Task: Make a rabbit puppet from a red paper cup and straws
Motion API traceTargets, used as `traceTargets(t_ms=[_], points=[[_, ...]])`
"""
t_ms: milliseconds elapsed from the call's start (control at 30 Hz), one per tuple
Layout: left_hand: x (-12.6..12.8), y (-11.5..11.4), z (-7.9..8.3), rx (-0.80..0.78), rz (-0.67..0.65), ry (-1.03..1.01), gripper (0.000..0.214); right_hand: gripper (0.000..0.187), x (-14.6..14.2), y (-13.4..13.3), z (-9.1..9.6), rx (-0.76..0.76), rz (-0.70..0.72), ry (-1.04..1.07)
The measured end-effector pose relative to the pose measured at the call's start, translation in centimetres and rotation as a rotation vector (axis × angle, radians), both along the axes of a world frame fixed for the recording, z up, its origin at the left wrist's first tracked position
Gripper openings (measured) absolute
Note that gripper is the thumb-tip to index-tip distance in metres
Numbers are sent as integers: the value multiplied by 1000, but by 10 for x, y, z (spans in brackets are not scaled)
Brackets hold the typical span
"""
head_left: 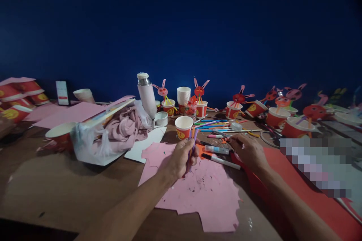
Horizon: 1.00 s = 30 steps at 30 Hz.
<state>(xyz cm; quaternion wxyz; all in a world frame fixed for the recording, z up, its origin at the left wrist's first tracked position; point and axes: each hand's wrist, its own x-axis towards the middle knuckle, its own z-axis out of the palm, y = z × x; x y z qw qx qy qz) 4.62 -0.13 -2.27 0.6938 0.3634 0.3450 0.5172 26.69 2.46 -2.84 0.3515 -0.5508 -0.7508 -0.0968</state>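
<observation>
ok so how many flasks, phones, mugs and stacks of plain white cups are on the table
flask: 1
phone: 1
white mug: 1
stack of plain white cups: 1
total: 4

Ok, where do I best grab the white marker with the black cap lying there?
Mid-barrel, from above: the white marker lies flat, pointing left to right, so pinch across its width. The right hand is nearest; the left hand holds straws.

Craft table (56, 192): paper-cup bunnies (200, 100), coloured straws (212, 123)
</observation>
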Motion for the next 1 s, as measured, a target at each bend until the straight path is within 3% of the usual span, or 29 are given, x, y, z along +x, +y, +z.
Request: traceTargets(t_ms=[400, 767, 1000], points=[[-4, 4, -7, 47, -24, -74, 22, 22, 1, -2, 4, -37, -22, -25], [-4, 1, 2, -18, -28, -106, 22, 18, -13, -13, 3, -118, 120, -326], [-8, 6, 0, -18, -25, -143, 23, 16, -15, -11, 4, -132, 115, -370]])
